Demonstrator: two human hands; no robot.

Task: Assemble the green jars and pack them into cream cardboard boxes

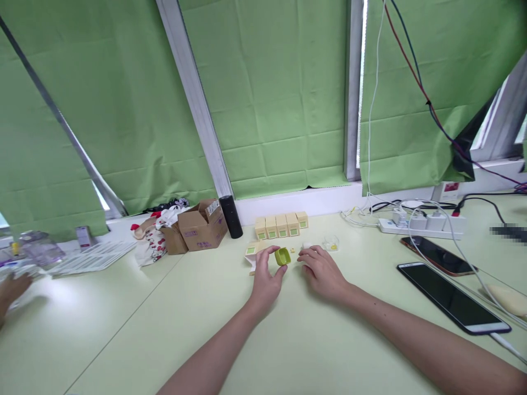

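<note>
Both forearms reach out across the pale green table (123, 307) from the near edge, and the hands meet close to the row of small boxes (281, 225), which serves as the landmark.

Left hand (265, 277): just in front of that row, thumb and fingers pinched on a small green cap (282, 256). The cap is lifted clear of the table with its hollow side turned outward, a grip that seems chosen to keep the opening in sight. Beneath this hand lies a flattened carton (252, 253), partly hidden.

Right hand (323, 270): in front of the row's right end, fingers loosely spread and empty, fingertips resting on the table beside a tiny white piece (307, 245). Whether it touches that piece cannot be told. A small clear tray (331, 244) sits just right of the fingers.

Row of small boxes: five, upright, side by side, labels facing the person, evidently lined up for counting.

Left of the row stand a black cylinder (231, 216) and an open cardboard box (202, 225). Right of the row lie a power strip (422, 224) and two phones (450, 296), well apart from the hands. Another person's hand (12, 288) shows far left of the row.
</note>
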